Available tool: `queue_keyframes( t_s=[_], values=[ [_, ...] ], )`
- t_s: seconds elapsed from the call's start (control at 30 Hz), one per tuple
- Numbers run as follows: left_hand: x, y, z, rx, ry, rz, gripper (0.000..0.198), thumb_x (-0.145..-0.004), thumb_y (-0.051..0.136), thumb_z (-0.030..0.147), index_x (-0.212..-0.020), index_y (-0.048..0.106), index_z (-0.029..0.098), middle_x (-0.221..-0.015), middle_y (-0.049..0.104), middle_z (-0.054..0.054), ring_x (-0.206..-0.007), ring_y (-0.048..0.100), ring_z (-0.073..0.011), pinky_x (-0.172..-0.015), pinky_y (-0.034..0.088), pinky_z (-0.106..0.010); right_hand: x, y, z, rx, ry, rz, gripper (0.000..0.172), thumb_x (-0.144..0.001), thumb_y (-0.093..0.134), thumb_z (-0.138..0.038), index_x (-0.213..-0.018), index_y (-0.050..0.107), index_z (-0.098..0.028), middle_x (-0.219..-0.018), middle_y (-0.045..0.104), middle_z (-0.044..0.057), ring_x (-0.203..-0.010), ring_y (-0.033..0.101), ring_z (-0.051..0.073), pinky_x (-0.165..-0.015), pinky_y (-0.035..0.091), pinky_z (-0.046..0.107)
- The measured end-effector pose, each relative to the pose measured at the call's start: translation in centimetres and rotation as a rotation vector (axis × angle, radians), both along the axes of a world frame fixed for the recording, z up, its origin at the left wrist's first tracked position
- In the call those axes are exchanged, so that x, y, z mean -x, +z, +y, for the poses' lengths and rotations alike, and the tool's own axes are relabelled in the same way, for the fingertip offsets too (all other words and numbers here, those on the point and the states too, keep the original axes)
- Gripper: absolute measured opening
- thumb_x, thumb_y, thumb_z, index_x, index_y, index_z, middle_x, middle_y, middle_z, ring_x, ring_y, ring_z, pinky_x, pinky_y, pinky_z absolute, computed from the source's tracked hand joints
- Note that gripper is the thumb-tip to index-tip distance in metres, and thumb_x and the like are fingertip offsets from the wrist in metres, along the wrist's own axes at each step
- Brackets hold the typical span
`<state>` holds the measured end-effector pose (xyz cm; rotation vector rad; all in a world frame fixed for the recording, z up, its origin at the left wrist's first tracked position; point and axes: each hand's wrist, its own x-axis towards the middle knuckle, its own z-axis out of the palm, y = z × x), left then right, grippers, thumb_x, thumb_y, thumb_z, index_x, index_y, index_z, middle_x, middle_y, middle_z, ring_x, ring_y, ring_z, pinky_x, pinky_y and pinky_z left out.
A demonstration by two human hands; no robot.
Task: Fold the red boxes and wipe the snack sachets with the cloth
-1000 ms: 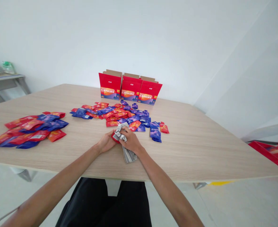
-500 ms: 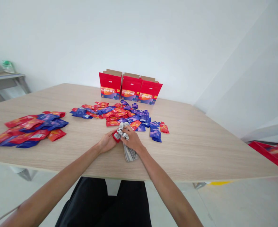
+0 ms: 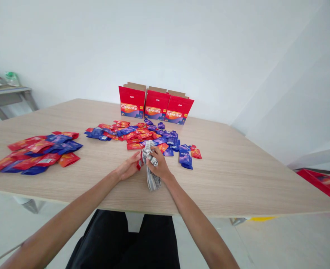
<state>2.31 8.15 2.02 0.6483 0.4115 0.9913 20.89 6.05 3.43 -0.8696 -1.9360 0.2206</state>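
Near the front of the table, my left hand (image 3: 128, 167) is closed on a red sachet (image 3: 139, 163), most of which is hidden by the fingers and cloth. My right hand (image 3: 159, 164) grips a grey striped cloth (image 3: 153, 180), bunched at the top and pressed against the sachet, its lower end hanging down to the tabletop. Just beyond my hands lies a loose heap of red and blue sachets (image 3: 137, 135). A blue sachet (image 3: 185, 160) and a red one (image 3: 195, 152) lie to the right of the heap.
Three open red cartons (image 3: 155, 106) stand side by side at the back of the wooden table (image 3: 232, 175). A second pile of red and blue sachets (image 3: 38, 153) is at the left. A red container (image 3: 322, 185) sits past the right edge, and a side table (image 3: 8, 95) stands far left.
My right hand has shifted the bunched cloth slightly over the red sachet, which now shows less of its face. My left hand's fingers have straightened a little along it.
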Motion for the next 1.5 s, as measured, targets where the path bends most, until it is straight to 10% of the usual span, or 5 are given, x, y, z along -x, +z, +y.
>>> queue_keyframes(
  t_s=[0.33,0.8,1.07,1.33,1.5],
  values=[
    [0.3,0.3,0.4,0.186,0.079,0.167,0.011,-0.097,0.065,0.011,-0.101,0.075,0.009,-0.089,0.080,-0.010,-0.072,0.075,-0.0162,-0.070,0.060,-0.024,-1.0,0.4,0.0,-0.083,-0.088,0.060,0.012,-0.096,0.056,-0.026,-0.102,0.066,-0.022,-0.120,0.061,0.012,-0.109,0.064,0.026,-0.097,0.056,0.042],
    [0.7,-0.4,0.7,0.209,-0.037,0.117,0.035,-0.103,0.047,0.030,-0.091,0.075,0.012,-0.073,0.075,-0.010,-0.061,0.069,-0.0211,-0.061,0.057,-0.031,1.8,-0.4,-0.6,-0.021,0.307,-0.519,0.029,-0.083,0.078,-0.026,-0.110,0.072,-0.022,-0.126,0.066,0.010,-0.110,0.067,0.026,-0.100,0.056,0.039],
    [0.3,-1.2,0.5,0.137,-0.177,0.080,0.021,-0.098,0.061,0.025,-0.109,0.072,0.011,-0.097,0.080,-0.014,-0.079,0.075,-0.0229,-0.079,0.059,-0.033,0.1,-0.2,0.3,-0.030,-0.091,-0.227,0.031,-0.086,0.067,-0.016,-0.117,0.069,-0.019,-0.127,0.062,0.014,-0.117,0.062,0.029,-0.102,0.056,0.045],
    [0.7,-1.0,1.1,0.205,-0.022,0.148,0.027,-0.098,0.050,0.018,-0.085,0.072,0.010,-0.070,0.073,-0.010,-0.056,0.067,-0.0194,-0.056,0.054,-0.029,1.8,-0.4,-0.6,0.045,0.257,-0.428,0.033,-0.080,0.076,-0.016,-0.112,0.072,-0.025,-0.124,0.066,0.007,-0.111,0.068,0.024,-0.098,0.057,0.036],
    [0.4,-0.5,0.5,0.178,-0.046,0.142,0.024,-0.098,0.052,0.018,-0.092,0.073,0.010,-0.082,0.077,-0.013,-0.066,0.071,-0.0206,-0.066,0.058,-0.030,1.5,-0.5,-0.2,0.039,0.044,-0.309,0.032,-0.085,0.071,-0.016,-0.116,0.071,-0.023,-0.126,0.063,0.010,-0.112,0.066,0.026,-0.098,0.057,0.039]
  ],
)
